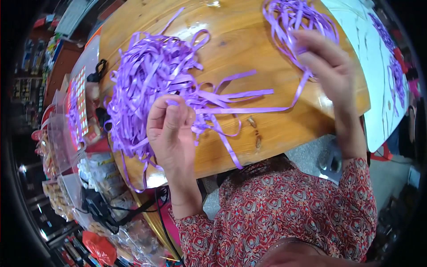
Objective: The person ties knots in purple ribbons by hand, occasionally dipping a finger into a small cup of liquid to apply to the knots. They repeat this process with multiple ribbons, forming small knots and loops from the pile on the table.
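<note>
A large tangled heap of purple ribbons (153, 73) lies on the wooden table's left part, with several loose ends trailing right. My left hand (171, 129) is closed in front of the heap's near edge, with a bit of purple between thumb and fingers. Near the far right, my right hand (331, 66) is slightly blurred, thumb and fingers pinched on purple ribbon. One ribbon strand (253, 110) runs across from beside my left hand, then bends up toward the right hand. Behind the right hand lies a looser looped bundle of purple ribbon (284, 18).
The wooden table (240, 49) has a rounded edge near my body. Right of it stands a white marbled table (373, 89) with more purple ribbon (395, 75). At left are clear plastic bins, bagged goods (100, 171), a black device with cables (95, 204) and a red bag (98, 247).
</note>
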`<state>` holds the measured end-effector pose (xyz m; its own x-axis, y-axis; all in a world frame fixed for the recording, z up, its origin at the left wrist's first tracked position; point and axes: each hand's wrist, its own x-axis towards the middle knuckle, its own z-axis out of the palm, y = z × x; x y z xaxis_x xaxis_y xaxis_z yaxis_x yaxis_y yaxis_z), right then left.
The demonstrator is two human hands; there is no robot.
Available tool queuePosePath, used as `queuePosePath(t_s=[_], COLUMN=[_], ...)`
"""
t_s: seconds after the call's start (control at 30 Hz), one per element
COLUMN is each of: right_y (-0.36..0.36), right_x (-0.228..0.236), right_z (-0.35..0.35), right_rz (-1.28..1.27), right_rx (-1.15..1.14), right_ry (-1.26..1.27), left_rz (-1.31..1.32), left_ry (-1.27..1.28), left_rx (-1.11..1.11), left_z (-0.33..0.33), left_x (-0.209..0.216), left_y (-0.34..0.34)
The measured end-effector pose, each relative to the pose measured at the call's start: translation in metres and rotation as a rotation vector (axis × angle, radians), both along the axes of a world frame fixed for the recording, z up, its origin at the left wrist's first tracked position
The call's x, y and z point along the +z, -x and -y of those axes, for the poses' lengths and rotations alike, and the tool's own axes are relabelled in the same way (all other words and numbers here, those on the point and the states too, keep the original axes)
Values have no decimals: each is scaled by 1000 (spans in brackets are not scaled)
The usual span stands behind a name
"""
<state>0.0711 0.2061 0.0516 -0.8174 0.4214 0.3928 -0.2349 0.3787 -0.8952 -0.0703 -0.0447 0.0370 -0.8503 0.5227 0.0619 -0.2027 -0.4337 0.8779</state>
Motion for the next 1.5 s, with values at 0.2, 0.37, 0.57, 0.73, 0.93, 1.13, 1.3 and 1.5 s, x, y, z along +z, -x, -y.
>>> queuePosePath(t_s=[0.2, 0.37, 0.57, 0.73, 0.93, 1.13, 1.3, 1.5], right_y=[39, 47, 44, 44, 41, 41, 41, 42], right_x=[2, -10, -15, -15, -17, -19, -26, -26], right_z=[40, 45, 47, 50, 50, 49, 51, 51], right_rz=[-224, -248, -201, -229, -268, -325, -363, -396], right_rx=[287, 328, 342, 413, 383, 250, 220, 256], right_ry=[-156, -90, -65, -92, -160, -315, -444, -370], left_rz=[37, -86, -167, -261, -342, -418, -475, -578], left_ry=[-65, -13, 44, 59, 48, 122, 158, 210], left_rx=[-154, -160, -128, -139, -210, -136, -121, -67], left_z=[-28, -29, -32, -31, -30, -33, -32, -32], left_x=[-8, -12, -17, -25, -26, -20, -21, -21], left_y=[-17, -21, -23, -22, -21, -25, -23, -26])
